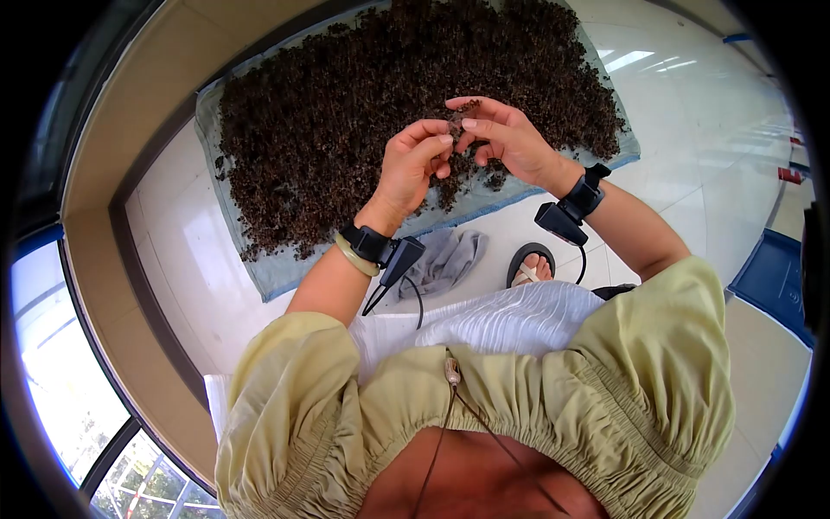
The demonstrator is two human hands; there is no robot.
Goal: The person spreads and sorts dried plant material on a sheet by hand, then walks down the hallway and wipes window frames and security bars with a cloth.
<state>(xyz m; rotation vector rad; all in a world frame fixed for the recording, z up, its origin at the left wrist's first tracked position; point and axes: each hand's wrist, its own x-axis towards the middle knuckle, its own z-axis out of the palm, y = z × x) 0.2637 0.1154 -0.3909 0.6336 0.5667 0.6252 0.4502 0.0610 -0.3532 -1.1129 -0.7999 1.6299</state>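
My left hand (412, 164) and my right hand (510, 143) meet above the near part of a dark brown heap of dried plant clusters (346, 121). Between their fingertips is a small dried plant sprig (456, 126), brown and crumbly. On the left, thumb and forefinger are pinched together at its lower end. My right thumb and fingers close on its upper side, the forefinger curling over the top. The sprig's exact shape is partly hidden by the fingers. Under the heap lies a pale blue-green cloth (277, 272), its edges showing.
A crumpled grey cloth (445, 259) lies on the pale tiled floor (674, 186) by my sandalled foot (533, 265). Wrist devices with cables sit on both my wrists. A dark blue plastic object (774, 281) stands at the right; a wall and window run along the left.
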